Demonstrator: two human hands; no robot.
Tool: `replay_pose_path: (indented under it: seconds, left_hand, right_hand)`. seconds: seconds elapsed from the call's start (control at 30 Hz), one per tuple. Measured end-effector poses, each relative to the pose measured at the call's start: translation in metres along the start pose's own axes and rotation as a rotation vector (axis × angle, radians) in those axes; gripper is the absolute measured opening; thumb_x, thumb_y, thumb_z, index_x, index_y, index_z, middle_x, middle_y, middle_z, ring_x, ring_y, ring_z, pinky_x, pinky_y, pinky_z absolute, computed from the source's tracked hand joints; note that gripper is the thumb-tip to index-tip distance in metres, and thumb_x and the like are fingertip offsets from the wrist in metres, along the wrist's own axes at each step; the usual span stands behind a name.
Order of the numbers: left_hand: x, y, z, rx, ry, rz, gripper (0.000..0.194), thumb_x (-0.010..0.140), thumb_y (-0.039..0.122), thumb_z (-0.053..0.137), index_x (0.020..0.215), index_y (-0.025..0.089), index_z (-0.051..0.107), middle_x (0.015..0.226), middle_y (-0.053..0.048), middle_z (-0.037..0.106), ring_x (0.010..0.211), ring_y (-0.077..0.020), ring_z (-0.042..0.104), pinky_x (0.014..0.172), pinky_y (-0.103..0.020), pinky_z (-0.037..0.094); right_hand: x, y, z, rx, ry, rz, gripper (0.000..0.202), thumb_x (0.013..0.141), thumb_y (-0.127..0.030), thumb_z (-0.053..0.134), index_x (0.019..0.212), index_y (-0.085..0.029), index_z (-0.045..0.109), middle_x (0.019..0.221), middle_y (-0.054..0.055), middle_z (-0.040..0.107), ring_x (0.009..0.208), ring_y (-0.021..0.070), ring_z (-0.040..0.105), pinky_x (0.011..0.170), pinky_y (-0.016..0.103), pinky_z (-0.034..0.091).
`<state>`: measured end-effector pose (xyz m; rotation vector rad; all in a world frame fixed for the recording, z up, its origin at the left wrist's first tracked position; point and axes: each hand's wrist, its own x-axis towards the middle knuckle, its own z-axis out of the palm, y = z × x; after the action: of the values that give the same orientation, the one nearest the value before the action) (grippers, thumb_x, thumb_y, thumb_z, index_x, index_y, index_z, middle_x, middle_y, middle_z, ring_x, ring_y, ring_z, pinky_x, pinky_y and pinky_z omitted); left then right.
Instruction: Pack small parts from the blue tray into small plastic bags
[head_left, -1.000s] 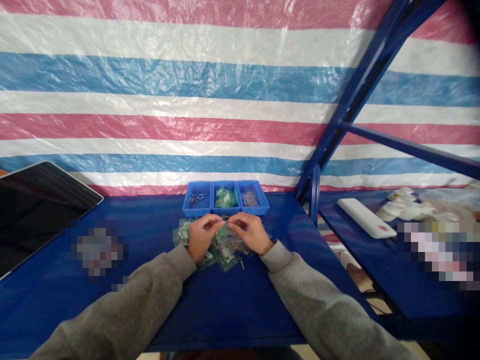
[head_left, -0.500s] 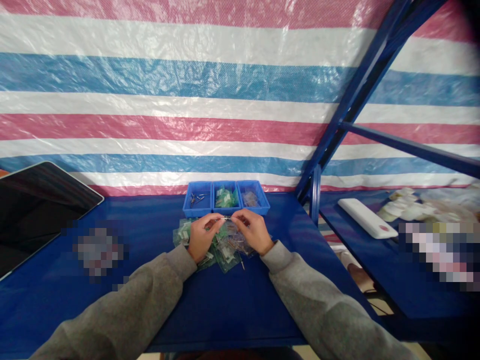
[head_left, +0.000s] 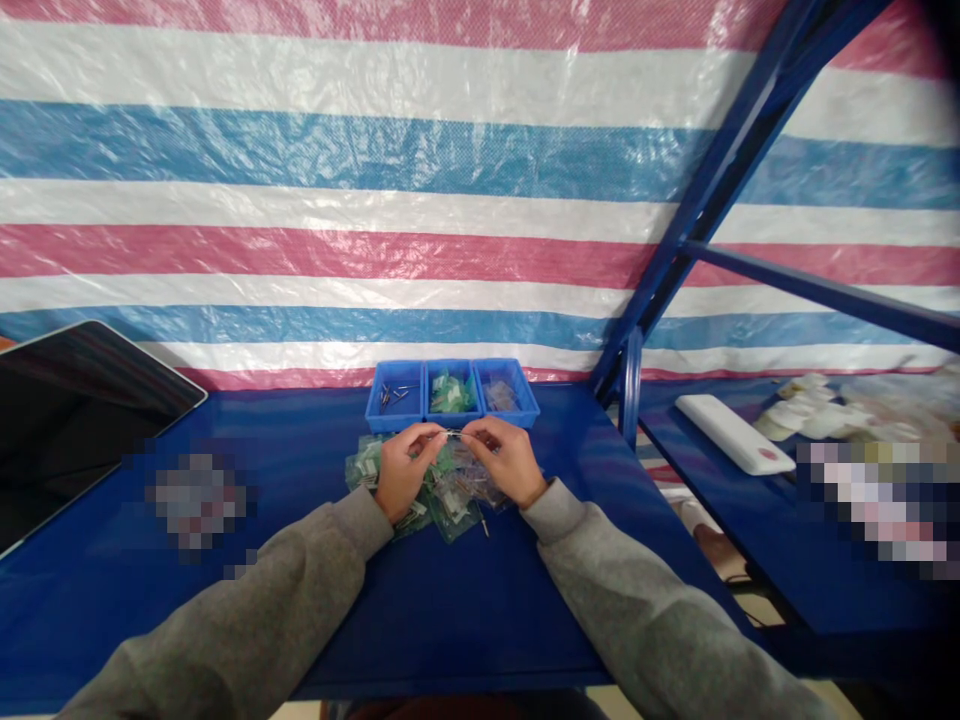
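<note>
My left hand point(head_left: 406, 466) and my right hand point(head_left: 510, 462) face each other over a heap of small bags, each closed in a pinch. Between their fingertips runs a thin metal rod-like piece point(head_left: 453, 433), held at both ends; its exact kind is too small to make out. Below lie green-tinted plastic bags point(head_left: 452, 505) with pale contents, and clear plastic bags point(head_left: 480, 482) on the right of the heap. One slim metal piece point(head_left: 484, 525) lies loose at the heap's near edge.
Three joined blue bins stand behind my hands: the left bin point(head_left: 396, 415) has several thin metal pieces, the middle one green bags point(head_left: 450, 394), the right one clear bags point(head_left: 502, 396). A dark-screened device point(head_left: 90, 420) lies left. A blue metal frame point(head_left: 675, 250) and white box point(head_left: 733, 434) are right.
Both hands stay almost in place, still pinching the thin metal piece between them. The whole view has shifted very slightly.
</note>
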<state>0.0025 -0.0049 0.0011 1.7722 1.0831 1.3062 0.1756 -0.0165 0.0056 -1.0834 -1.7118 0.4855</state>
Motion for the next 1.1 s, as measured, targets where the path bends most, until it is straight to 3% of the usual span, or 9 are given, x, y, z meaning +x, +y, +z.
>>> replay_pose_path:
  seconds: [0.63, 0.8, 0.97, 1.1]
  left_hand:
    - [-0.0003, -0.0002, 0.0010, -0.012, 0.025, 0.021, 0.022, 0.080, 0.035, 0.056, 0.087, 0.016, 0.064, 0.061, 0.000, 0.057, 0.050, -0.0106, 0.049, 0.049, -0.022, 0.041]
    - [0.0006, -0.0017, -0.0004, -0.001, -0.005, 0.049, 0.022, 0.080, 0.034, 0.057, 0.090, 0.017, 0.065, 0.074, -0.003, 0.062, 0.052, -0.0101, 0.051, 0.049, -0.022, 0.042]
    - [0.0009, 0.0012, -0.0010, -0.022, 0.010, 0.028, 0.021, 0.081, 0.035, 0.056, 0.086, 0.016, 0.062, 0.074, -0.003, 0.063, 0.055, -0.0104, 0.053, 0.050, -0.021, 0.042]
    - [-0.0003, 0.0066, 0.0016, -0.151, 0.029, 0.004, 0.018, 0.086, 0.034, 0.048, 0.085, 0.017, 0.048, 0.098, -0.007, 0.065, 0.056, -0.0084, 0.055, 0.048, -0.021, 0.042]
  right_hand:
    - [0.0003, -0.0031, -0.0013, -0.012, 0.015, 0.016, 0.020, 0.085, -0.032, 0.050, 0.081, -0.018, 0.063, 0.077, 0.004, 0.066, 0.064, 0.0144, 0.058, 0.060, 0.025, 0.045]
    - [0.0002, -0.0010, 0.0001, -0.028, -0.038, 0.000, 0.022, 0.086, -0.033, 0.049, 0.079, -0.019, 0.064, 0.072, 0.003, 0.065, 0.062, 0.0148, 0.057, 0.058, 0.025, 0.044]
    - [0.0004, 0.0005, 0.0016, -0.046, -0.051, -0.012, 0.021, 0.086, -0.032, 0.049, 0.081, -0.019, 0.065, 0.073, 0.003, 0.066, 0.062, 0.0151, 0.058, 0.058, 0.025, 0.043]
    - [0.0012, 0.0018, 0.0013, -0.049, -0.012, 0.021, 0.024, 0.088, -0.033, 0.046, 0.082, -0.019, 0.065, 0.074, 0.004, 0.066, 0.062, 0.0154, 0.058, 0.057, 0.025, 0.043]
